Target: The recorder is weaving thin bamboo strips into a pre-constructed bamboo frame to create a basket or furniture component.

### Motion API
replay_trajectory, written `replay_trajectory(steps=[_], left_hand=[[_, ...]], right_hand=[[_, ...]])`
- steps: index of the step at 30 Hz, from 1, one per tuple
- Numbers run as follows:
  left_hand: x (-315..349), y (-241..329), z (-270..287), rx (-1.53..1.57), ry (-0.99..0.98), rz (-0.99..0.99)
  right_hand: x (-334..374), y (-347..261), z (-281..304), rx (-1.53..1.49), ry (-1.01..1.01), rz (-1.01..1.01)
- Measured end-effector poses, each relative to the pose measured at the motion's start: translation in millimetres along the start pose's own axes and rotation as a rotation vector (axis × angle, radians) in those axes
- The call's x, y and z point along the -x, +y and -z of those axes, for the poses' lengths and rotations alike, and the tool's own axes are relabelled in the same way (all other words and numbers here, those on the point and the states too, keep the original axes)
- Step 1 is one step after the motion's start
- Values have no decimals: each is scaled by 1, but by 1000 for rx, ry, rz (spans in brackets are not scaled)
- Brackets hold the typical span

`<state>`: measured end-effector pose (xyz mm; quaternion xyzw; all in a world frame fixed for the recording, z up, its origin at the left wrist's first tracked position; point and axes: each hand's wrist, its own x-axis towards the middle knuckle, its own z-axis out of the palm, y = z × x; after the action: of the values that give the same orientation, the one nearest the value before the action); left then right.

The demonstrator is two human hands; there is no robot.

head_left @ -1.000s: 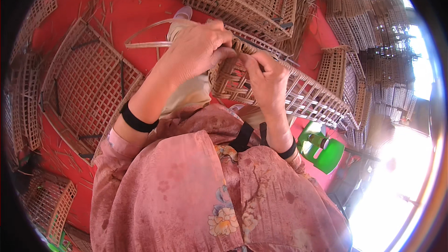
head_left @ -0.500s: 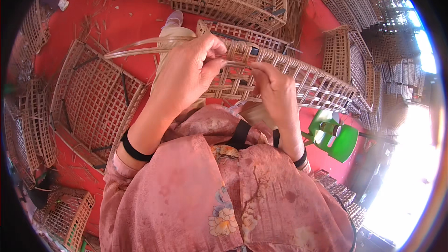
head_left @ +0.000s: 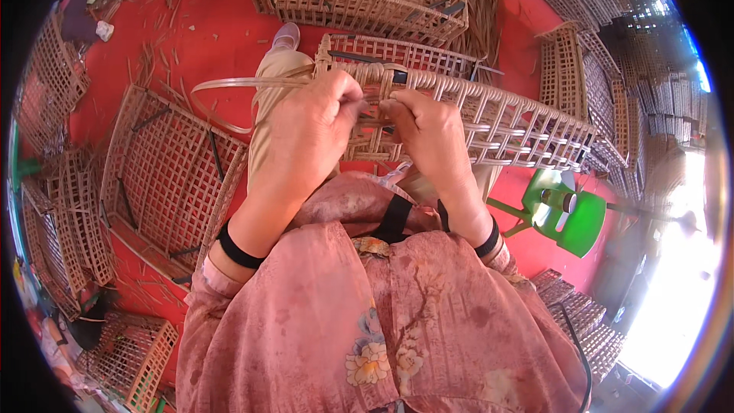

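**Rim bound, side weave looks unfinished**

Head view: the woven basket [head_left: 489, 94] spans twelve to two o'clock, rim wrapped, side gaps apparently remaining. The left hand [head_left: 317, 111], at eleven, and right hand [head_left: 428, 118], at one, are pinched closed; whether either grips the strand [head_left: 237, 82] toward ten, I cannot tell.

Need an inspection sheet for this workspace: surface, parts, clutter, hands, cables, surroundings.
Surface: red floor.
Job's things: woven basket at the hands; pale strip looping out leftward.
Clutter: plant strands beside the upper basket; white scrap, upper left.
Hands: left hand and right hand at the woven basket's left end, fingers curled; exact grip hidden.
Cables: thin black cord by the garment's right side; purpose unclear.
Surroundings: green seat bearing a small container; stacked baskets at right.
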<state>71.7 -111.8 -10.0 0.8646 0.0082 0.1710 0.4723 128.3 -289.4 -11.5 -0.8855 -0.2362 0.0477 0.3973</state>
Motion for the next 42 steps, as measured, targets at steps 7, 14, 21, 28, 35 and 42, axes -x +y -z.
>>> replay_trajectory(steps=[7,14,21,28,35,42], left_hand=[[-14,21,-23,-63,105,-212],[-17,34,-35,398,-130,42],[-9,31,-38,-134,-73,-59],[-22,31,-60,71,-62,-129],[-38,55,-87,333,-246,-157],[-28,56,-84,45,-169,-113]], right_hand=[[36,-23,54,-4,303,-28],[41,-3,69,-191,177,-290],[19,26,36,217,19,-104],[21,21,54,-12,244,-76],[61,6,116,-129,413,-246],[41,49,93,94,171,-312]])
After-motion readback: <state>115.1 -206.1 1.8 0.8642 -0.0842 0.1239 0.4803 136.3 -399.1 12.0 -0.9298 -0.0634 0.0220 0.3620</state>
